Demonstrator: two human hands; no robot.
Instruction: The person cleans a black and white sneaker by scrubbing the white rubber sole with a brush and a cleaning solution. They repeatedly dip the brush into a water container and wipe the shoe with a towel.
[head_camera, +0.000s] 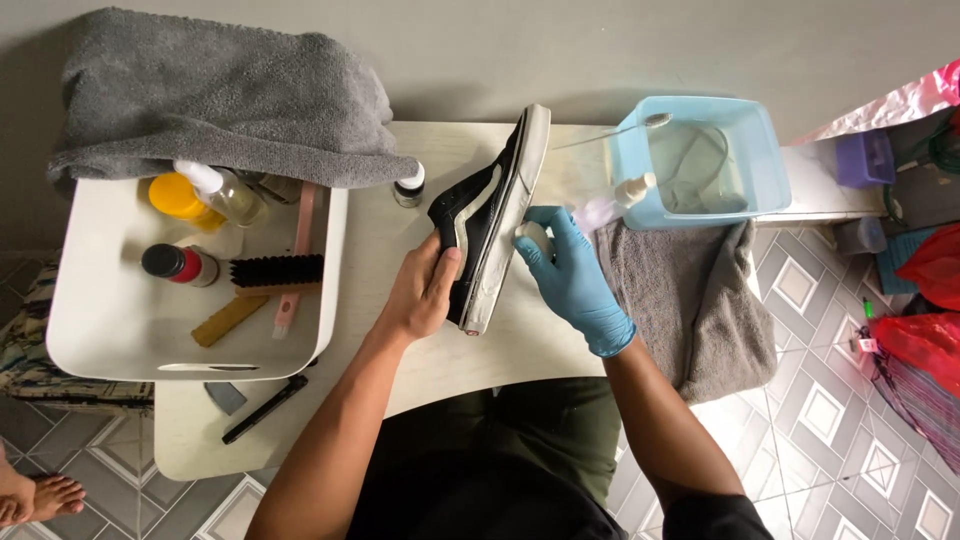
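A black sneaker with a white sole (492, 210) is tilted on its side over the pale table (400, 230). My bare left hand (425, 290) grips its heel end. My right hand (565, 270), in a blue glove, presses a small white pad (535, 238) against the white sole edge. A small spray bottle (615, 202) lies just beyond the gloved hand.
A white tray (110, 320) at left holds bottles, a black-bristled brush (277, 272) and a yellow strip, with a grey towel (220, 95) draped over it. A blue tub (705, 160) stands at back right above a grey cloth (690, 290). A black pen (265, 408) lies near the front edge.
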